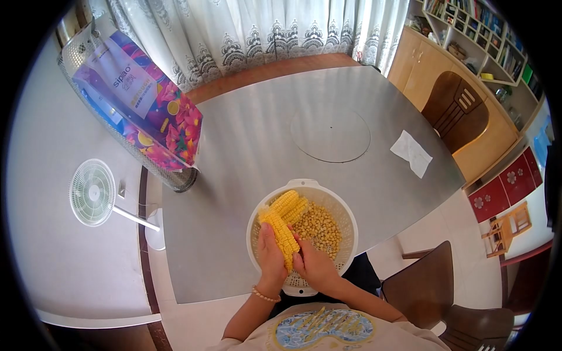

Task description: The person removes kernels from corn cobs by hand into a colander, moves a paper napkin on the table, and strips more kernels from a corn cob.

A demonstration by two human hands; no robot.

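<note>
My left hand (271, 255) is wrapped round a yellow corn cob (281, 238), tilted above a white colander (352, 225). Against the cob's lower right side presses my right hand (316, 266), its thumb and fingers bent at the kernels; whether a loose kernel is between them is hidden. Behind the held cob, more corn cobs (287, 202) lean inside the colander. Loose corn kernels (319, 228) cover much of its bottom. The colander sits at the table's near edge, close to my body.
A grey table (234, 146) carries a crumpled white tissue (411, 153) at the right and a tall mesh basket (184, 180) with a colourful bag (140, 93) at the left. A white fan (92, 192) stands beyond the left edge. Brown chairs (421, 284) are at the right.
</note>
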